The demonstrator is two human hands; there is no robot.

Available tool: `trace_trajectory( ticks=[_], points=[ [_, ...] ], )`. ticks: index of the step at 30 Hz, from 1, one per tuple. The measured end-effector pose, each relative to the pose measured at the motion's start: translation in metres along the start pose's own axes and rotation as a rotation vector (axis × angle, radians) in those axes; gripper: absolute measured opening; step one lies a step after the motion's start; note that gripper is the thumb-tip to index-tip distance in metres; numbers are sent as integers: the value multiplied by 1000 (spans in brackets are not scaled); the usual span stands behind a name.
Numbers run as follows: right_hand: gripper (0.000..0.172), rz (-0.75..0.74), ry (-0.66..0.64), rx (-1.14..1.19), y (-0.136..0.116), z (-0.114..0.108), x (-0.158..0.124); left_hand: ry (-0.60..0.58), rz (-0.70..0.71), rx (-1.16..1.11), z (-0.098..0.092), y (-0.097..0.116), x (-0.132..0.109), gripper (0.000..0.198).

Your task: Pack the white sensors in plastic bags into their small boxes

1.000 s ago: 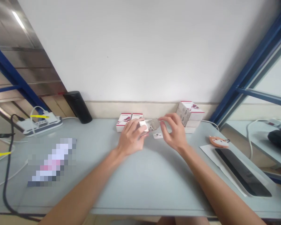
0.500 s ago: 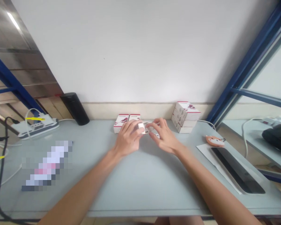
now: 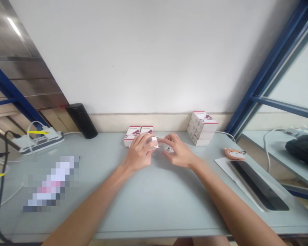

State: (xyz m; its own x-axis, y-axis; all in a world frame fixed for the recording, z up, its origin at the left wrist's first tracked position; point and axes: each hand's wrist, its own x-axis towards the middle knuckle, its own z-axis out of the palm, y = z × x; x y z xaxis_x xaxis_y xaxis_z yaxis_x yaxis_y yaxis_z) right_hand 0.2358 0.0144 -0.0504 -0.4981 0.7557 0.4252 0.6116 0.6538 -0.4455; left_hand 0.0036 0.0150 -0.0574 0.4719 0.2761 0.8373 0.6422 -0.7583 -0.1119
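My left hand (image 3: 139,153) is curled around a small white box (image 3: 154,142) low over the grey table (image 3: 149,201), near its far middle. My right hand (image 3: 179,152) lies just to the right, fingers spread, its fingertips touching a small white piece (image 3: 168,149) that rests on the table. Two white-and-red boxes (image 3: 136,133) lie side by side right behind my left hand. A stack of the same boxes (image 3: 202,127) stands to the right against the wall.
A black cylinder (image 3: 80,120) stands at the back left, with a white power strip (image 3: 38,139) and cables further left. A dark tablet (image 3: 258,184) on white paper and an orange fox-shaped item (image 3: 235,154) lie at the right. A blurred patch (image 3: 51,182) covers the left table.
My hands have drawn together and dropped toward the table. The silvery piece my right hand held up a second ago is out of sight; its fingers now rest on the small white piece.
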Motion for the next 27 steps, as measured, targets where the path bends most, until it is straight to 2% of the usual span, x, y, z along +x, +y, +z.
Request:
trace_trajectory(
  ticks=[7, 13, 15, 20, 25, 27],
  points=[
    [32, -33, -16, 1, 6, 5, 1, -2, -18, -33, -1, -1, 1, 36],
    [59, -44, -9, 6, 4, 14, 0, 48, -96, -92, -1, -5, 0, 36],
    [61, -30, -12, 63, 3, 16, 0, 53, -105, -117, -1, -5, 0, 37],
    [43, 73, -2, 176, 7, 14, 1, -6, -50, -140, -1, -3, 0, 37],
    [21, 107, 6, 240, 11, 12, 4, -47, -41, -135, 0, -1, -1, 34],
    [18, 102, 20, 236, 9, 12, 4, -45, -58, -132, 0, -1, 0, 32]
  ],
)
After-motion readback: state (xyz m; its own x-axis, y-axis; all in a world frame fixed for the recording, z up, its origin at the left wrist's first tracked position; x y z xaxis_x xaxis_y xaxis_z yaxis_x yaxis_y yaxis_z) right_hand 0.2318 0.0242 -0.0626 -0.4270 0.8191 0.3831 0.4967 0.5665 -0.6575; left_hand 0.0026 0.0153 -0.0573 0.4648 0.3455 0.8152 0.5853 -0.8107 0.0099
